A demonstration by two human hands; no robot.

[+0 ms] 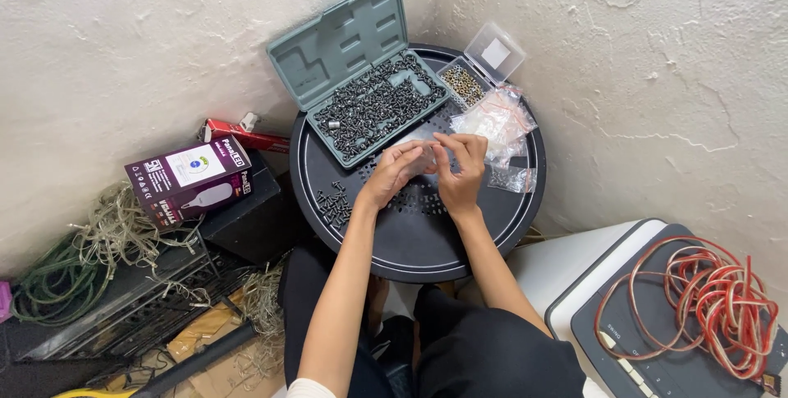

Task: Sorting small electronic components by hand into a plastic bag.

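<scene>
Grey-green plastic forms the open case [373,107] at the back of the round black table [427,242], its tray heaped with dark screws [377,102], and just to its right a small clear box [480,70] with its lid up holds brass-coloured bits beside a pile of empty clear bags [497,123]. Above the table's middle the left hand [394,172] and right hand [461,170] meet, fingertips pinching a small clear bag [427,156] between them. A few loose screws [332,203] lie on the table left of the left wrist.
</scene>
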